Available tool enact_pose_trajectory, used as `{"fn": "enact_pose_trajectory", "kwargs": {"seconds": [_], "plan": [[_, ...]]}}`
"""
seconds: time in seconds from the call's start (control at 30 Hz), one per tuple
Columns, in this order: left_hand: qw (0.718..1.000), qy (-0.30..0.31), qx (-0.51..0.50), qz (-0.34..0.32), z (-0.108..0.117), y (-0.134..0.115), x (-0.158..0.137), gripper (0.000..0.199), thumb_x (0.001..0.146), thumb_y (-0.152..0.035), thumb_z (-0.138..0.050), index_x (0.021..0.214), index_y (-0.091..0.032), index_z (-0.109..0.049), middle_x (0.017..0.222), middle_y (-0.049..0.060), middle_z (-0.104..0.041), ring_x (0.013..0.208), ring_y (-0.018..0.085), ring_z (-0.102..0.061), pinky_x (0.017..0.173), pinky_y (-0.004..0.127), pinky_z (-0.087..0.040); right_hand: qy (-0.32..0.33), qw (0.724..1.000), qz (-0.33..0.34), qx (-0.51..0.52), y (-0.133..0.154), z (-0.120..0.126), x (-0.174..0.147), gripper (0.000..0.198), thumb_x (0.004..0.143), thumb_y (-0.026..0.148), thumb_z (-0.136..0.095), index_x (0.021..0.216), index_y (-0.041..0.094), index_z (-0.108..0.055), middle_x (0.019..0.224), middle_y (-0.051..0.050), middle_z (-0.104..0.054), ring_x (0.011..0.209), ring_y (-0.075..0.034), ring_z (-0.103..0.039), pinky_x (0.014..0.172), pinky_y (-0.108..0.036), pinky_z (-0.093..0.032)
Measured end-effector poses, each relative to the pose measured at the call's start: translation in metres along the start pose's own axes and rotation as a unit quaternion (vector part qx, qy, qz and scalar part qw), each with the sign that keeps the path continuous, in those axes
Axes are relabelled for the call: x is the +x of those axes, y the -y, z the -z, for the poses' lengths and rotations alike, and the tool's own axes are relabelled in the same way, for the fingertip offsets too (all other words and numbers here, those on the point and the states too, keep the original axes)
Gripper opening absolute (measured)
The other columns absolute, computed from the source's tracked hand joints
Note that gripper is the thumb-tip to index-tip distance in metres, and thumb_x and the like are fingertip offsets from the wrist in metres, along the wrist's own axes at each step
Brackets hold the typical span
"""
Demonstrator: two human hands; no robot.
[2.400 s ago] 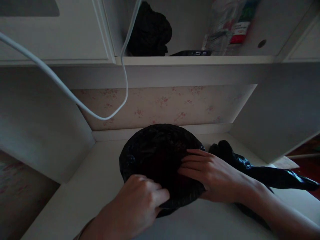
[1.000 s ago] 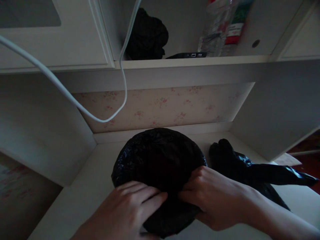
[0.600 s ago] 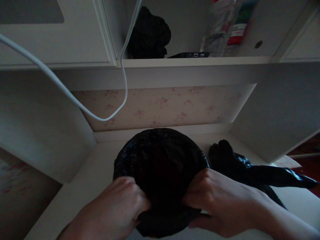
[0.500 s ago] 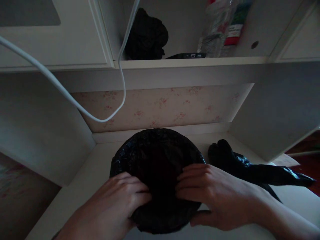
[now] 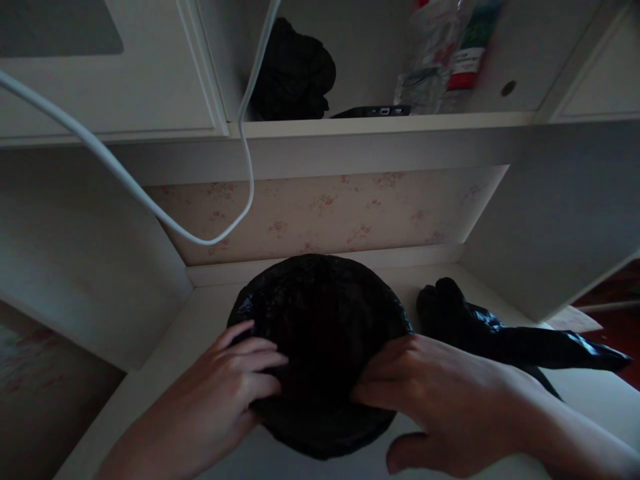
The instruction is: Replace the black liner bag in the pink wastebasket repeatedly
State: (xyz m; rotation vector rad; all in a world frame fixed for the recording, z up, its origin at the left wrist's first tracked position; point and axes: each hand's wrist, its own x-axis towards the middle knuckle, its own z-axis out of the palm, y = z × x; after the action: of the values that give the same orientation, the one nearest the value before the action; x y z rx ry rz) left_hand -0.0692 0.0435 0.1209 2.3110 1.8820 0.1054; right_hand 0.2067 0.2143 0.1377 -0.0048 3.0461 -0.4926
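Note:
A round trash can lined with a black trash bag [image 5: 325, 430] stands on the white surface, its opening facing up toward me. The bag is folded over the rim, and the inside is too dark to make out. At the left of the rim is my left hand [image 5: 235, 387], its fingers curled over the edge onto the bag and its thumb hidden. My right hand [image 5: 430, 393] reaches over the right side of the rim, fingers stretched down against the inner bag. Its thumb sticks out on the outside, apart from the rim.
Another black plastic bag [image 5: 480, 330] lies crumpled to the right. On the shelf above are a dark bundle [image 5: 295, 70], a phone [image 5: 375, 111] and clear bottles [image 5: 427, 67]. A white cable [image 5: 200, 241] hangs in front at left.
My left hand has shifted left along the rim, its fingers more spread. My right fingers reach deeper inside, and the right thumb has moved down, away from the rim.

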Motion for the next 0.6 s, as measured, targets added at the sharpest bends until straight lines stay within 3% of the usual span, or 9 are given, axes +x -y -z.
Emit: {"fn": "enact_pose_trajectory", "kwargs": {"seconds": [0.1,0.2,0.27,0.3,0.37,0.43,0.5,0.6], "plan": [[0.992,-0.085,0.086,0.035,-0.003,0.016,-0.015,0.060,0.083,-0.015,-0.075,0.135,-0.043,-0.066,0.151,-0.002,-0.063,0.142,0.033,-0.055,0.123,0.067,-0.029,-0.022,0.999,0.031,0.013,-0.003,0.006,0.001,0.063,0.086,0.052,-0.079,0.140,0.022,-0.066,0.134,-0.010,-0.073,0.132,-0.030,-0.061,0.114,-0.042,-0.044],[0.985,-0.132,0.111,-0.028,-0.009,-0.004,-0.013,0.093,0.073,-0.055,-0.088,0.154,-0.033,-0.049,0.152,0.007,-0.062,0.136,0.039,-0.059,0.115,0.061,-0.046,-0.015,0.999,0.048,-0.008,-0.011,0.008,0.010,0.078,0.082,0.046,-0.084,0.150,0.020,-0.056,0.151,-0.011,-0.061,0.149,-0.032,-0.046,0.129,-0.053,-0.022],[0.982,-0.137,0.077,-0.106,-0.016,-0.032,-0.001,0.080,0.081,-0.062,-0.080,0.149,-0.028,-0.054,0.142,0.006,-0.070,0.125,0.032,-0.068,0.110,0.048,-0.053,0.000,0.998,0.056,-0.024,-0.016,0.008,0.018,0.078,0.080,0.043,-0.085,0.149,0.020,-0.057,0.151,-0.012,-0.061,0.147,-0.033,-0.048,0.130,-0.057,-0.017],[0.979,-0.145,0.048,-0.138,-0.021,-0.046,0.006,0.071,0.087,-0.063,-0.072,0.146,-0.026,-0.057,0.130,0.005,-0.076,0.115,0.027,-0.073,0.105,0.040,-0.056,0.008,0.998,0.057,-0.030,-0.017,0.007,0.022,0.076,0.079,0.043,-0.085,0.147,0.020,-0.060,0.148,-0.013,-0.064,0.143,-0.034,-0.052,0.128,-0.057,-0.022],[0.981,-0.163,0.008,-0.103,-0.033,-0.065,0.018,0.058,0.094,-0.054,-0.068,0.141,-0.022,-0.060,0.115,0.005,-0.081,0.096,0.024,-0.077,0.088,0.035,-0.061,0.030,0.998,0.045,-0.036,-0.017,0.008,0.030,0.069,0.076,0.044,-0.084,0.139,0.021,-0.066,0.135,-0.013,-0.072,0.128,-0.034,-0.064,0.116,-0.053,-0.041],[0.988,-0.145,-0.003,-0.055,-0.042,-0.070,0.024,0.035,0.095,-0.031,-0.070,0.129,-0.022,-0.067,0.099,0.003,-0.081,0.081,0.024,-0.077,0.073,0.034,-0.060,0.072,0.997,0.005,-0.040,-0.013,0.010,0.035,0.057,0.075,0.047,-0.082,0.126,0.022,-0.074,0.115,-0.011,-0.079,0.105,-0.033,-0.075,0.089,-0.044,-0.055],[0.995,-0.101,0.002,-0.021,-0.043,-0.064,0.023,0.026,0.089,-0.011,-0.066,0.111,-0.024,-0.072,0.090,0.000,-0.080,0.076,0.024,-0.075,0.069,0.035,-0.057,0.124,0.990,-0.044,-0.048,-0.008,0.015,0.036,0.049,0.076,0.051,-0.080,0.115,0.021,-0.078,0.097,-0.010,-0.081,0.086,-0.032,-0.077,0.067,-0.037,-0.053],[0.999,-0.048,-0.016,-0.016,-0.027,-0.043,0.014,0.029,0.085,-0.001,-0.059,0.092,-0.025,-0.073,0.087,-0.002,-0.078,0.082,0.023,-0.075,0.075,0.034,-0.055,0.165,0.982,-0.071,-0.059,-0.004,0.023,0.033,0.049,0.075,0.053,-0.082,0.111,0.020,-0.080,0.090,-0.011,-0.081,0.082,-0.032,-0.077,0.062,-0.034,-0.048]]}}
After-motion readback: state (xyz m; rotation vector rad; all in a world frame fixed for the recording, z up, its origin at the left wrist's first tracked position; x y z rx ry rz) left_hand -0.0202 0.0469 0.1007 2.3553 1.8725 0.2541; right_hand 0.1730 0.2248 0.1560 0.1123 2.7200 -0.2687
